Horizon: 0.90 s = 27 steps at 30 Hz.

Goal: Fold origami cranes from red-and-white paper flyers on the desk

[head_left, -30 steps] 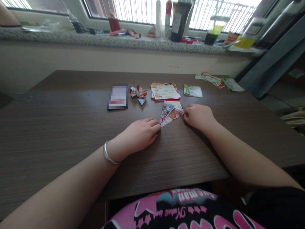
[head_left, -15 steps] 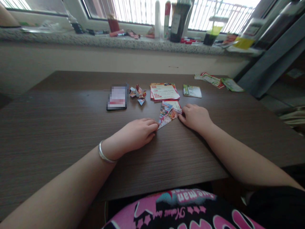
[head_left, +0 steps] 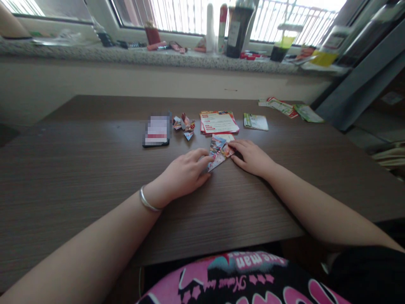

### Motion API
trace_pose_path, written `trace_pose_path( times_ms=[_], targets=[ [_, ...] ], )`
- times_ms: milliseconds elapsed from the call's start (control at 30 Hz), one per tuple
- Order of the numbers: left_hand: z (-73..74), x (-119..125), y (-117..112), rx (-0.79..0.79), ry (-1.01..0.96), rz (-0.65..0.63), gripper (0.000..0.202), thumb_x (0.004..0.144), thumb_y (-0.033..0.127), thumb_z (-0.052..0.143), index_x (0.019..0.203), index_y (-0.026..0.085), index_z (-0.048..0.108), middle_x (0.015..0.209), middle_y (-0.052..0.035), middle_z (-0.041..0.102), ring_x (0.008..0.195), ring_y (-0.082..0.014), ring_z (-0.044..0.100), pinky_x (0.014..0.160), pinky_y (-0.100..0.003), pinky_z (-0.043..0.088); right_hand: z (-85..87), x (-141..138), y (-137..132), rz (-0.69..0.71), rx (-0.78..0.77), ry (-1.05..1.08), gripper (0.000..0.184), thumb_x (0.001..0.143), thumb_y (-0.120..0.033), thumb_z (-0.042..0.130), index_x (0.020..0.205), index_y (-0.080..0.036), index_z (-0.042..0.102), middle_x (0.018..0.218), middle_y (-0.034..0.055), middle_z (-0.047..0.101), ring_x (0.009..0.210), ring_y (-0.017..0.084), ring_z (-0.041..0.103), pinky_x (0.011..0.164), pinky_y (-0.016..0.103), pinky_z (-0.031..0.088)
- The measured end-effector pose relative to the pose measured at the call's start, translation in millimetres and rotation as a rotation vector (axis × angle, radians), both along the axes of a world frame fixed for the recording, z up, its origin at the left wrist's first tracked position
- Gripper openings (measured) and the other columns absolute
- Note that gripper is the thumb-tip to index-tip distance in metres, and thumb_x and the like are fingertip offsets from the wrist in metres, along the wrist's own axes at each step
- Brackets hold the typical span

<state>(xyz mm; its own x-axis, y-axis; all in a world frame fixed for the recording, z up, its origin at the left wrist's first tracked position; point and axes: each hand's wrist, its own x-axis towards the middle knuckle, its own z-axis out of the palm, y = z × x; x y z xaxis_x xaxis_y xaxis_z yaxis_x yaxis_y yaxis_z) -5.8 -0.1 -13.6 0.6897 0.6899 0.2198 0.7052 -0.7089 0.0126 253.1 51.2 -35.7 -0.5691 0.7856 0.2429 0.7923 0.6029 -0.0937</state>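
Note:
A folded sheet of printed paper (head_left: 218,153) lies on the brown table (head_left: 95,169), its colourful side up and a pale strip showing at its far edge. My left hand (head_left: 190,171) is at its left corner, thumb and fingers closed around that edge. On the opposite side, my right hand (head_left: 251,157) pinches the paper's right edge between thumb and fingers. Just beyond it sits a stack of printed leaflets (head_left: 219,122). To the left stands a small folded paper piece (head_left: 185,123) with several points.
A dark-edged device with a blurred screen (head_left: 156,130) lies left of the paper piece. Green and white papers (head_left: 255,122) rest at the right, with more leaflets (head_left: 306,113) near the far right corner. Bottles (head_left: 238,29) and small items line the granite windowsill (head_left: 177,59).
My right hand has moved left over the paper's right edge, fingers now covering more of it. The left hand has lifted slightly, and its fingers reach further over the left side.

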Motion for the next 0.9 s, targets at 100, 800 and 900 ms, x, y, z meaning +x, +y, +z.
trace_pose_path(
  times_ms=[100,800,900],
  targets=[
    [-10.5,-3,1,0.019,0.045,0.037,0.063,0.092,0.043,0.050,0.146,0.013,0.036,0.155,-0.0145,0.030,0.141,-0.0303,0.032,0.116,-0.044,0.029,-1.1,0,2,0.085,-0.014,0.014,0.044,0.094,-0.034,0.044,0.131,-0.012,0.056,0.135,0.0132,0.058,0.127,0.026,0.050,0.109,0.045,0.039],
    [-16.7,-3,5,-0.101,0.117,0.020,0.071,0.095,0.057,0.033,0.150,0.013,0.027,0.158,-0.0121,0.024,0.147,-0.0243,0.018,0.120,-0.047,0.013,3.6,-7,-5,0.329,-0.121,0.095,0.041,0.092,-0.031,0.051,0.130,-0.019,0.059,0.136,0.0089,0.059,0.130,0.024,0.049,0.110,0.046,0.039],
    [-16.5,-1,3,-0.151,0.131,0.046,0.072,0.096,0.055,0.034,0.150,0.009,0.026,0.156,-0.0150,0.027,0.147,-0.0254,0.020,0.119,-0.048,0.016,4.9,-8,-5,0.321,-0.129,0.105,0.044,0.091,-0.030,0.051,0.133,-0.017,0.056,0.136,0.0107,0.058,0.129,0.025,0.049,0.110,0.047,0.038]
  ],
)
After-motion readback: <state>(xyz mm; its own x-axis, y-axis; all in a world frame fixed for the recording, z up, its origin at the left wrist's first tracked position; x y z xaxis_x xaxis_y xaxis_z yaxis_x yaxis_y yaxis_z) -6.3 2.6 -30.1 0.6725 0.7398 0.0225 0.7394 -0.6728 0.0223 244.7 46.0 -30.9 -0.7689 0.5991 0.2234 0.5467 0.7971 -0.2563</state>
